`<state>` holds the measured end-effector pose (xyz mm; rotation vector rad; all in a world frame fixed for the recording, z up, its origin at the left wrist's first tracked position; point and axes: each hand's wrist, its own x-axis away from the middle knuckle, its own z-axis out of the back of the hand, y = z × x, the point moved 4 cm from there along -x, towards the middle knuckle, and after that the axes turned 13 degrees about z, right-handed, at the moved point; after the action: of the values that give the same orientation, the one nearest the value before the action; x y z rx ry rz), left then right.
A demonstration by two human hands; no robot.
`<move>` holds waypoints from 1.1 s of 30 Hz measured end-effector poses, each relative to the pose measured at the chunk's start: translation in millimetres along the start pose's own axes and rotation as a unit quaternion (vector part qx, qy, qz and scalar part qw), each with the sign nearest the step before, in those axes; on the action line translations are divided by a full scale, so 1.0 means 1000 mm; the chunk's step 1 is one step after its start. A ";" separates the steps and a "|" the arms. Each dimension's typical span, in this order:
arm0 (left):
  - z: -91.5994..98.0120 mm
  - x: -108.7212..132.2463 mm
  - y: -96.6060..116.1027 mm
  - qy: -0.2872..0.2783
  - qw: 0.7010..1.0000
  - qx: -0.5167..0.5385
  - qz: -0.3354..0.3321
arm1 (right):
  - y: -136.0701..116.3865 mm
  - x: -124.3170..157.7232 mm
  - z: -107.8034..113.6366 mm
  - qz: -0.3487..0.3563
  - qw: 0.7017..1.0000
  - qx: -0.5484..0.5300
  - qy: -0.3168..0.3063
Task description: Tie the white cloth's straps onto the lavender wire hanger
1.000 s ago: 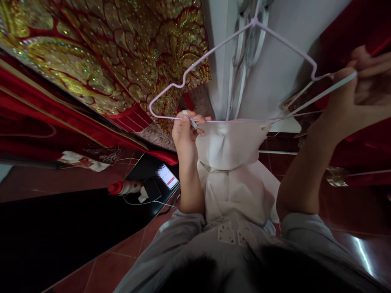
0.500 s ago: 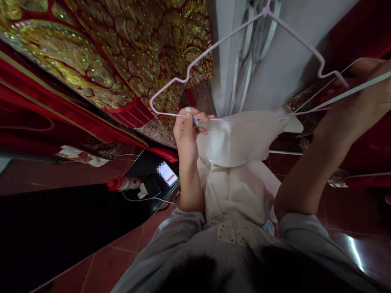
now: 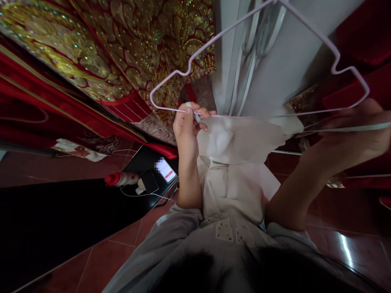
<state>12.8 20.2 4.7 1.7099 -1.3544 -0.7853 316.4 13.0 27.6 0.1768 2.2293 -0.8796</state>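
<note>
A pale pink hanger (image 3: 235, 26) spans the upper middle, its top cut off by the frame edge. My left hand (image 3: 191, 120) is closed around its bottom bar near the left corner, pinching a white ribbon (image 3: 190, 106) against it. My right hand (image 3: 351, 126), blurred by motion, is at the hanger's right corner. A taut strip of the white ribbon runs along this hand and out at the right edge; the fingers appear to grip it, though their detail is smeared. Below the bar, white cloth (image 3: 250, 138) lies over my lap.
Red garments with gold sequins (image 3: 140, 44) hang at the left. Behind the hanger is a grey panel with metal handles (image 3: 253, 44). A black table (image 3: 61, 219) holds a phone (image 3: 165, 170), a red-capped bottle (image 3: 122, 178) and a white cable. More red fabric (image 3: 354, 36) is at right.
My right hand has swung down and slightly inward, bringing the ribbon strip lower. The hanger's right end has shifted right and shows whole now. My left hand keeps its grip.
</note>
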 end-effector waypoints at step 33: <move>-0.002 -0.019 0.094 -0.090 0.916 -0.356 -0.164 | -0.014 0.070 -0.038 -0.066 0.907 -0.014 -0.416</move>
<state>-35.1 29.2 87.6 1.2929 -0.7351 -1.4500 238.6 18.2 7.5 -0.3192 1.4535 -0.7902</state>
